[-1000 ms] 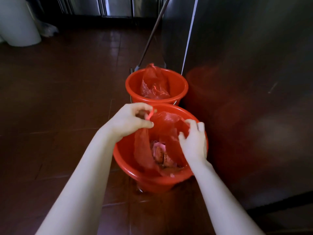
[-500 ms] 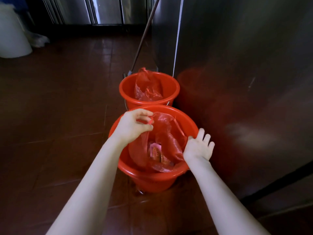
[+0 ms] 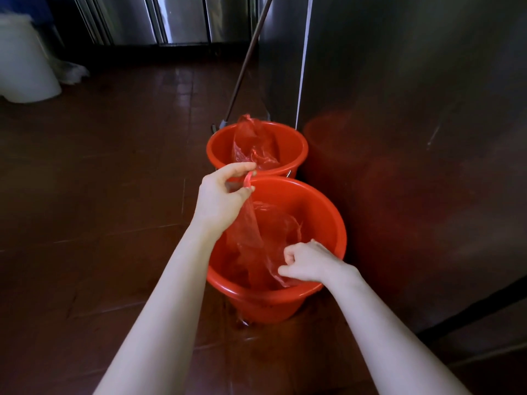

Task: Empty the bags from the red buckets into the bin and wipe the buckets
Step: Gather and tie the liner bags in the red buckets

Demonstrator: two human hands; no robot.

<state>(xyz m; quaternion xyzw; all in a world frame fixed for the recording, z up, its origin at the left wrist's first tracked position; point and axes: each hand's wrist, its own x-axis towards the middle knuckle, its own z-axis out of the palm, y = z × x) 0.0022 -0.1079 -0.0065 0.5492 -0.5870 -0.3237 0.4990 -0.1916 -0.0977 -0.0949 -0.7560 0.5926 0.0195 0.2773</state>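
Observation:
Two red buckets stand on the floor beside a steel cabinet. The near bucket point(image 3: 322, 212) holds a red plastic bag point(image 3: 256, 238). My left hand point(image 3: 219, 198) pinches the bag's handle above the bucket's far-left rim and holds it up. Inside the bucket at its near side, my right hand point(image 3: 308, 263) has its fingers closed on the bag's lower edge. The far bucket point(image 3: 296, 149) contains a second red bag point(image 3: 253, 143), crumpled and sticking up past the rim.
A steel cabinet point(image 3: 413, 109) rises right beside both buckets. A mop handle point(image 3: 245, 61) leans behind the far bucket. A white bin point(image 3: 25, 64) stands at the far left on the dark red tiled floor point(image 3: 99, 181). More steel doors line the back.
My right hand went from spread open on the near rim to reaching into the bucket and closing on the bag. My left hand lifted the handle higher, and the bag's contents are now hidden.

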